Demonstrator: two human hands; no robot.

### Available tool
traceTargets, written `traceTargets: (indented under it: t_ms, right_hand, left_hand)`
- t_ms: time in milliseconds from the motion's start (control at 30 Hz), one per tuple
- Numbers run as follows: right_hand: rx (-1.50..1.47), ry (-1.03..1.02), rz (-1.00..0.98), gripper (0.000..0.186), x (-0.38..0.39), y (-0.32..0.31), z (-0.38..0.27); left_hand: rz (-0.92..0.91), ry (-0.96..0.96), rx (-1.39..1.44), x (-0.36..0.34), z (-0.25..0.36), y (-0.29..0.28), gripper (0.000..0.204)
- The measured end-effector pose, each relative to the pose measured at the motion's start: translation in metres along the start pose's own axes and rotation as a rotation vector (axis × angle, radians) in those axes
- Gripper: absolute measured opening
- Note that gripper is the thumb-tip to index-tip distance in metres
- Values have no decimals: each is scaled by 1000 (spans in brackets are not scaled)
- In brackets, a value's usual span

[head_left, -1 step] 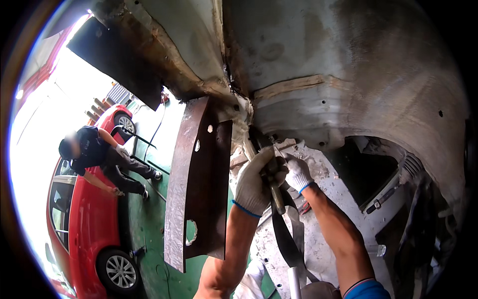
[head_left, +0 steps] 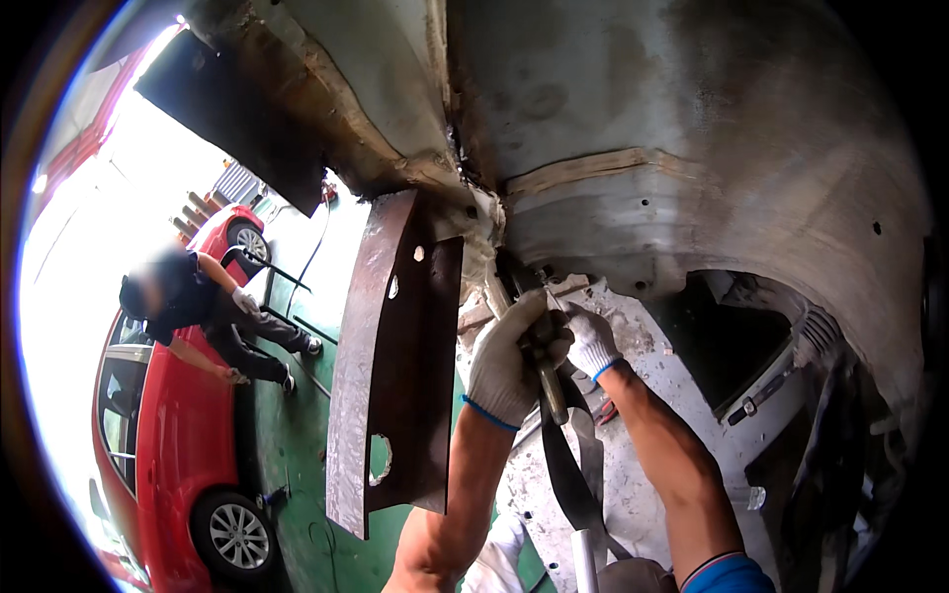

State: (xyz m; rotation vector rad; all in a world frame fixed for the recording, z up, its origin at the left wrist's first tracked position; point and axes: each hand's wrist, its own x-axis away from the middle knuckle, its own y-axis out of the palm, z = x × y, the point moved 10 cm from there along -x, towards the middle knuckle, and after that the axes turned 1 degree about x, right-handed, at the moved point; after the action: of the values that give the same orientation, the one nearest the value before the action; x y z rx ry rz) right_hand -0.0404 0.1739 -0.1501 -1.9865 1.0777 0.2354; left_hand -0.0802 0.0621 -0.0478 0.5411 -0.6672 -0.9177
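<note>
Beside the brown bent panel [head_left: 400,366], left hand [head_left: 507,356] grips cylindrical tool [head_left: 551,392]; right hand [head_left: 590,342] adjoining, grip unclear. Loose hold could let it slip against the panel's edge.

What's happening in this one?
A person in white gloves is working at the underside of a grey metal panel. The left hand is wrapped around a rod-shaped tool. The right hand is close beside it, fingers drawn in; whether it grips anything is hidden. A brown metal piece with holes is left of the hands. Farther off, another person in dark clothes is beside a red car.
</note>
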Motion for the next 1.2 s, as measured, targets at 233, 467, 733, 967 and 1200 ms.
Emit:
traceTargets:
  t_ms: [233, 467, 733, 967, 1200]
  right_hand:
    - [179, 190, -290, 31, 15, -21, -12]
    - [-310, 328, -585, 33, 46, -116, -109]
    - [-1193, 690, -409, 47, 28, -164, -151]
    - [-1242, 863, -338, 19, 21, -141, -140]
    - [-612, 461, -107, 24, 36, -131, -91]
  left_hand:
    - [11, 26, -119, 3, 4, 3, 20]
    - [49, 40, -134, 4, 3, -8, 17]
    - [26, -7, -117, 2, 0, 2, 15]
    - [3, -33, -85, 4, -1, -1, 15]
    - [42, -19, -118, 2, -1, -5, 17]
